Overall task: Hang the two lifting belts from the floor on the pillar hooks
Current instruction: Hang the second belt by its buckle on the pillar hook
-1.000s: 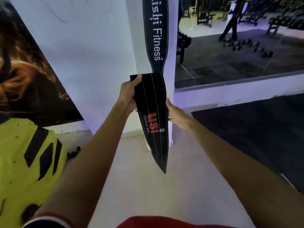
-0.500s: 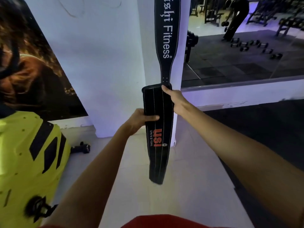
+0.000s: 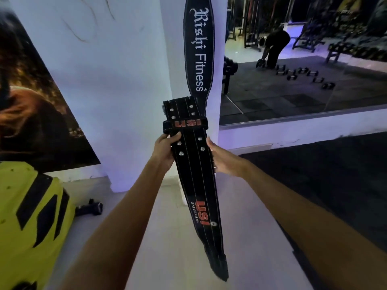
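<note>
A black belt lettered "Rishi Fitness" [image 3: 199,53] hangs down the front of the white pillar [image 3: 171,59]; its hook is out of view above the frame. In front of it I hold a second black belt marked "USI" [image 3: 194,176], tilted, its studded end up and its tail pointing at the floor. My left hand [image 3: 166,150] grips the belt's left edge just under the USI loop. My right hand [image 3: 225,159] holds the right edge at about the same height. No hook is visible.
A yellow and black machine cover [image 3: 31,222] stands at the lower left, with a small dark dumbbell [image 3: 90,208] on the floor beside it. A wall mirror [image 3: 303,59] to the right of the pillar reflects a person and several dumbbells. Dark rubber flooring [image 3: 335,185] lies on the right.
The USI belt has been turned so its studded face and loop show. My right hand has dropped from the belt's top to its right edge. The view has tilted up the pillar.
</note>
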`<state>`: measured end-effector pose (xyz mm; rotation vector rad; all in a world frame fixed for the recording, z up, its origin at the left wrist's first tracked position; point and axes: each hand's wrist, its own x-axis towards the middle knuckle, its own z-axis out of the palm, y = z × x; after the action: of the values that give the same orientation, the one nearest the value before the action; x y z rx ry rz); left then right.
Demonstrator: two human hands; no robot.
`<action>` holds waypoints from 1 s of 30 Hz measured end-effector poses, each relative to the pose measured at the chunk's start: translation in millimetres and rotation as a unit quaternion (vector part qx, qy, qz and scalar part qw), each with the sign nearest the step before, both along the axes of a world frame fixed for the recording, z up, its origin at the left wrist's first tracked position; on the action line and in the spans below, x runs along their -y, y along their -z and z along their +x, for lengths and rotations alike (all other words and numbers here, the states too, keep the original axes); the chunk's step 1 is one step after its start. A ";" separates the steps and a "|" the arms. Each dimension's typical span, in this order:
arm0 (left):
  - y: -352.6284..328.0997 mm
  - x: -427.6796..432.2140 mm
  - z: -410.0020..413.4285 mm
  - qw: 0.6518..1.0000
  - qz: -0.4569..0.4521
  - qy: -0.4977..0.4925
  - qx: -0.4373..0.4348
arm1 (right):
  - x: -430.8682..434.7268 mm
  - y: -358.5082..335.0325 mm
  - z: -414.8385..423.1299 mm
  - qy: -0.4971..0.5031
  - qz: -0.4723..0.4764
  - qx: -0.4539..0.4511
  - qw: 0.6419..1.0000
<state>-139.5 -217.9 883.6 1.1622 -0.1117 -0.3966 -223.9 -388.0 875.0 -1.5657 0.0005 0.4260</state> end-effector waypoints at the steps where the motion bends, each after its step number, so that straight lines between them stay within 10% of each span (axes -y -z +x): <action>1: -2.4 1.1 -3.6 1.000 -0.007 -0.002 0.012 | -0.8 1.4 1.4 0.019 0.002 -0.002 1.000; 6: -17.2 -3.1 -14.9 0.996 -0.017 0.025 0.082 | -4.7 -20.1 18.8 0.259 0.059 0.042 0.963; 24: -16.4 -36.0 -1.5 0.944 0.053 0.272 0.180 | -5.2 -94.4 61.2 0.394 0.067 0.185 0.898; 30: -60.8 -30.4 9.4 0.988 -0.068 0.112 0.079 | -18.6 -97.4 60.2 0.385 0.065 0.236 0.890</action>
<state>-130.1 -187.6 944.4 1.0479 -0.4050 -0.4867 -163.6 -369.5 972.4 -1.3703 0.2082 -0.5734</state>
